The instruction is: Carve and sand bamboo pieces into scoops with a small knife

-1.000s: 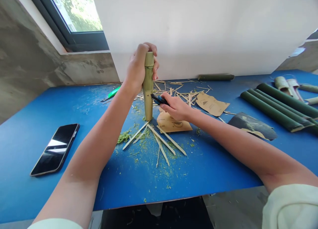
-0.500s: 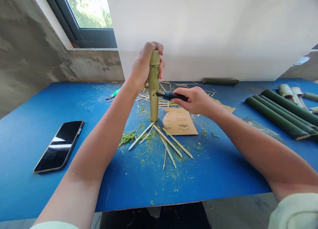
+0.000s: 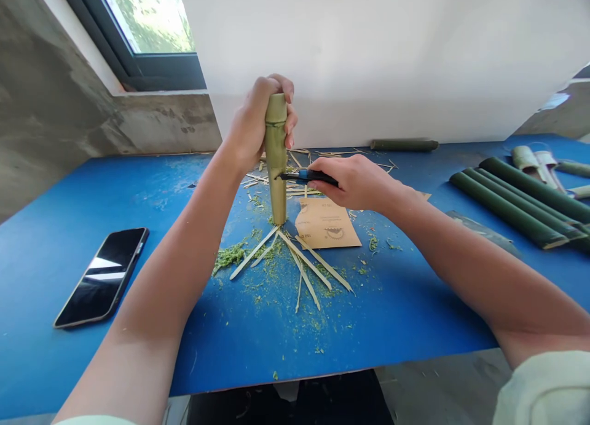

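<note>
A pale green bamboo piece point(image 3: 277, 166) stands upright on the blue table point(image 3: 193, 326). Around its upper part my left hand point(image 3: 262, 117) is wrapped from behind and the left side. My right hand point(image 3: 353, 180) grips a black and blue utility knife point(image 3: 304, 177), its tip touching the bamboo's side about midway down, at a small dark spot. Thin bamboo slivers point(image 3: 313, 268) fan out from the foot of the piece, among green shavings point(image 3: 230, 257). Right of the foot lies a torn sheet of brown sandpaper point(image 3: 329, 224).
A phone point(image 3: 102, 277) lies on the left of the table. Dark green split bamboo lengths point(image 3: 516, 203) and pale bamboo parts point(image 3: 534, 163) are on the right. A short bamboo tube point(image 3: 404, 144) rests at the back by the white board point(image 3: 359, 62). More thin strips lie behind the standing piece.
The whole view has shifted slightly, so everything sits a little further left in the picture. Both hands keep their hold, and the knife tip stays at the same spot on the bamboo.
</note>
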